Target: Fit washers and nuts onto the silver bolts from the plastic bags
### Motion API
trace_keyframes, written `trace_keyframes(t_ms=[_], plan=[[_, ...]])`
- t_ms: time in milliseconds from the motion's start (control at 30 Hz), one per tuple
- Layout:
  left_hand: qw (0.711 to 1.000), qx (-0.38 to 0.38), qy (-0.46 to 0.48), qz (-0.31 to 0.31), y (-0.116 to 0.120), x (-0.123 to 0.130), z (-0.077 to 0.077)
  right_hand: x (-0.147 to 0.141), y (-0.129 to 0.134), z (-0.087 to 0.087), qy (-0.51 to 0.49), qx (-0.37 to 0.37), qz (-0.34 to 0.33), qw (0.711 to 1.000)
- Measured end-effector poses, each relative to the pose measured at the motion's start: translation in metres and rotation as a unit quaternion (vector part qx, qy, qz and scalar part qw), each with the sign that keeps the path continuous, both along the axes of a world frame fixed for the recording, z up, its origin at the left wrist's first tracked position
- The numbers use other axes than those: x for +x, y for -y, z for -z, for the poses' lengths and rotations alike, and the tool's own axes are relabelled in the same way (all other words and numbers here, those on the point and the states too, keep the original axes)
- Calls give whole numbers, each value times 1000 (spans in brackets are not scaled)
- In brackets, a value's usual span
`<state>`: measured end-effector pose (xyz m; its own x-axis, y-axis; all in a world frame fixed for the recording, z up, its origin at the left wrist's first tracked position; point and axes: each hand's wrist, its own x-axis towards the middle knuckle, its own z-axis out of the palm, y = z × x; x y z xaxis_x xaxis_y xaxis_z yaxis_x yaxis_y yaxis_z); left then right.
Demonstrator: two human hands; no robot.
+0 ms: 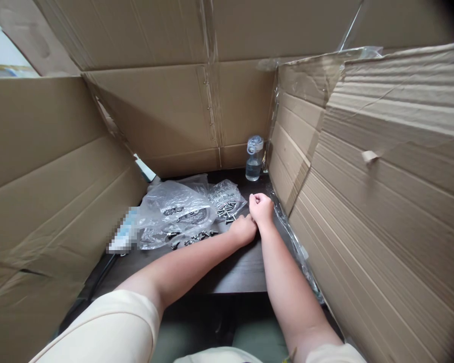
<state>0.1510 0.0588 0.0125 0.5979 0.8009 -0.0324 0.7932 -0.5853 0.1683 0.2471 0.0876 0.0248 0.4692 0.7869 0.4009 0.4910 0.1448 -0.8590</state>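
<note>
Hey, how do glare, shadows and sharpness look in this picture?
Head view: glare streaks the big bag; a diagonal shadow falls across the back cardboard. Same head view: upper-right corner dark, pixel blocks masking an item left of the big bag, finger detail looking slightly soft on the left hand and right hand.

Left forearm (200,256) angles in from lower left, right forearm (280,272) from lower right. Left hand (243,230), right hand (262,207) together right of center, fingers (253,198) curled; grip hidden.
</note>
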Motion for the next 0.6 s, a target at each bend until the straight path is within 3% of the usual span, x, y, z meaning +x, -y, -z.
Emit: trace_keyframes(t_ms=[267, 600], plan=[[999, -9, 40, -20, 10, 2, 7, 6, -2, 0, -32, 17, 28, 999], [977, -75, 181, -79, 9, -4, 13, 7, -1, 0, -47, 17, 24, 998]])
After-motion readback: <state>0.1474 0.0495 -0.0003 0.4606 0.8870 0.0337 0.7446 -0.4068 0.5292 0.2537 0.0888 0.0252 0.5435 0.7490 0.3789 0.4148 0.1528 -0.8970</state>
